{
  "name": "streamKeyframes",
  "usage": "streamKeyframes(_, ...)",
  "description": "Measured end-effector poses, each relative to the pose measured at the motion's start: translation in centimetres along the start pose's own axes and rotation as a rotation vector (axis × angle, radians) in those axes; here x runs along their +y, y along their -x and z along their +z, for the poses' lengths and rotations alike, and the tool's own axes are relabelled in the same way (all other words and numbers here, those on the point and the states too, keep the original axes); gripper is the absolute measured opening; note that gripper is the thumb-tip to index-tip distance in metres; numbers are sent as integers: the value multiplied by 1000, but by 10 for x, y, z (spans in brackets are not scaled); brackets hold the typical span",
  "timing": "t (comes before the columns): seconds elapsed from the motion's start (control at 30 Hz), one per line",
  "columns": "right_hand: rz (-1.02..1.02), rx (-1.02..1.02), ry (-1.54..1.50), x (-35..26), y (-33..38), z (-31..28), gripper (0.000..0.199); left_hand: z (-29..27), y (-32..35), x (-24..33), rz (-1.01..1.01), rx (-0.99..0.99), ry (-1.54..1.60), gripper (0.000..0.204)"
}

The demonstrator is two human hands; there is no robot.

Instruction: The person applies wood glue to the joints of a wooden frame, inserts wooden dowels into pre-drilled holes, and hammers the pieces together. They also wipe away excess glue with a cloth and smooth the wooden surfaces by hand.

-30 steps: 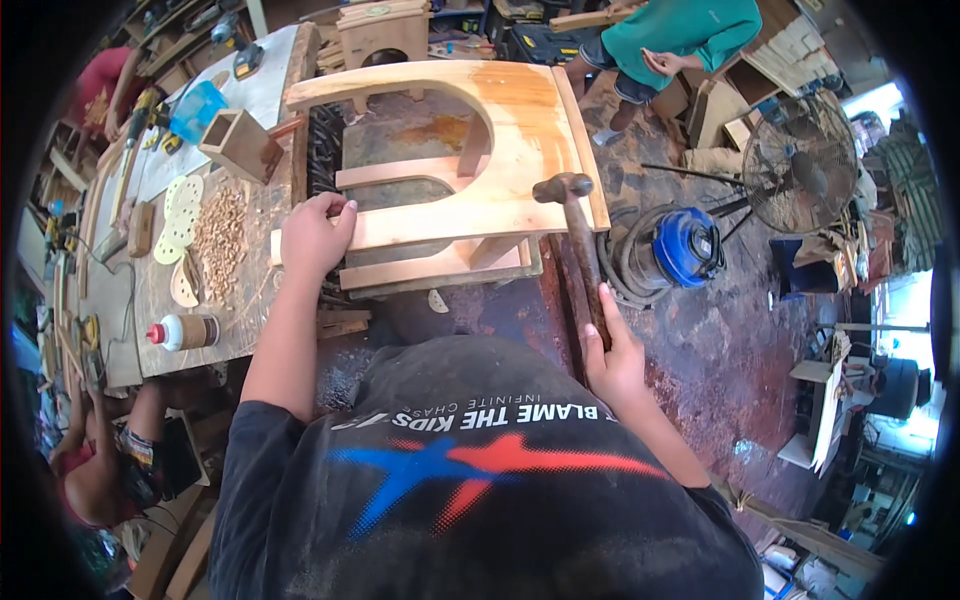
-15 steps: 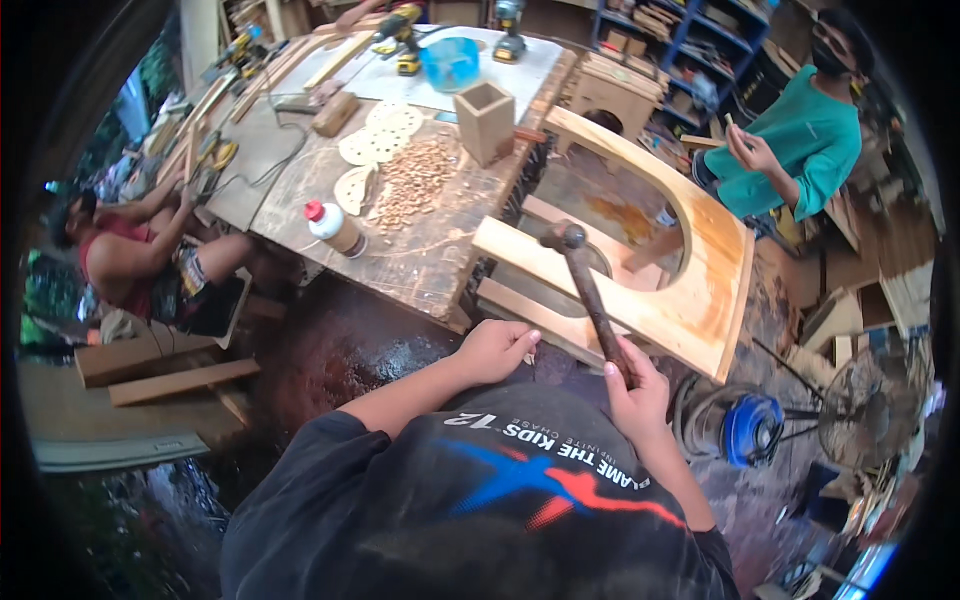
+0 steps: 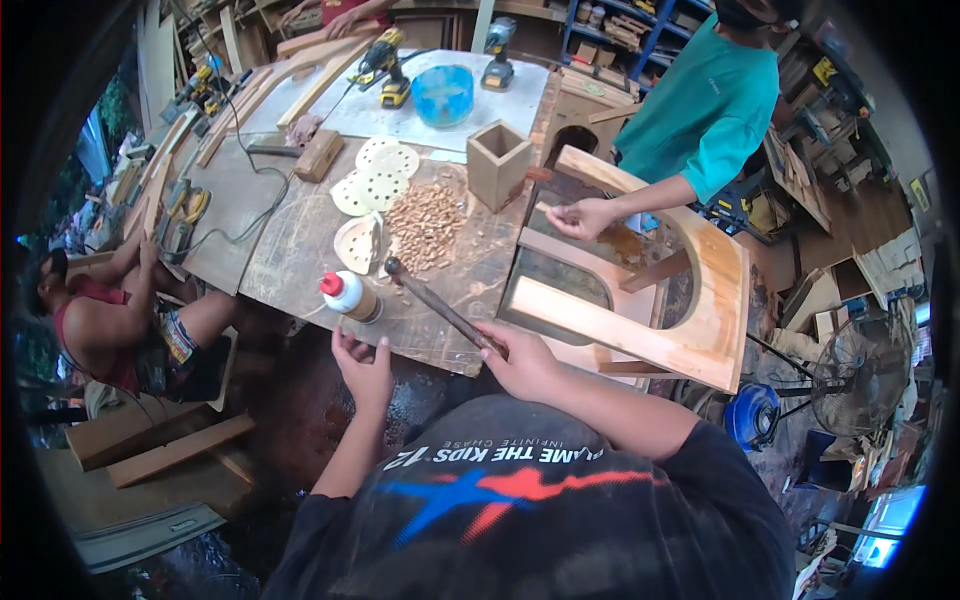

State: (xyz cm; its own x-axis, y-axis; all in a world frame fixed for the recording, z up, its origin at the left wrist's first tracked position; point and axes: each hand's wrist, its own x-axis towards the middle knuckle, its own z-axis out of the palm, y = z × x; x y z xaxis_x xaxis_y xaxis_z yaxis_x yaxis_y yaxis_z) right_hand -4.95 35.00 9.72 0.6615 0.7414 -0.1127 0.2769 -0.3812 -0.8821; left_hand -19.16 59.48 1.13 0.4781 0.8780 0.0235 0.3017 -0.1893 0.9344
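My right hand (image 3: 522, 362) grips the dark handle of a hammer (image 3: 440, 308) near its end, with the head just over the worktable's front part. Close to the table's front edge my left hand (image 3: 362, 372) is open, fingers apart, just below a white glue bottle (image 3: 352, 297) with a red cap; a touch cannot be made out. Beyond the bottle lie a heap of small wooden plugs (image 3: 425, 228) and several perforated sanding discs (image 3: 384, 168). On the right stands a pale wooden frame (image 3: 708, 335) with a rounded cut-out.
A co-worker's hand (image 3: 585, 218) holds a small wood piece over the frame. The worktable (image 3: 300, 268) bears an open wooden box (image 3: 498, 165), a blue tub (image 3: 442, 96), drills (image 3: 497, 60) and a wood block (image 3: 319, 156). Another person (image 3: 110, 320) sits at the left.
My right hand has swung the hammer left, from over the frame to the table. My left hand has moved left toward the bottle and opened. The co-worker in green has come nearer, reaching over the frame.
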Motion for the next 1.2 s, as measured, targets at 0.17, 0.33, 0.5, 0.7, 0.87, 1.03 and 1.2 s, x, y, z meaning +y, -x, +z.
streamKeyframes(0.17, -13, 66, 130, -6, -47, 44, 42, -16, -65, -4, 104, -8, -110, 107)
streamKeyframes(0.33, -103, 95, 223, 10, -101, 90, 37, -10, -100, -5, 86, -186, -66, 96)
streamKeyframes(0.5, -198, 92, 248, 19, -133, 112, 30, -16, -116, -23, 184, -79, 21, 84)
streamKeyframes(0.7, -169, 51, 237, 28, -112, 101, 31, -36, -158, -30, 108, 8, 185, 82)
streamKeyframes(0.87, -79, 211, 195, 45, -77, 79, 30, -35, -173, 0, 316, 84, 122, 83)
streamKeyframes(1.03, 68, 199, 268, 47, -61, 66, 29, -44, -213, -17, 250, 253, -28, 87)
streamKeyframes(1.2, 52, 62, 298, 47, -66, 57, 29, -55, -239, -48, 102, 269, -250, 92)
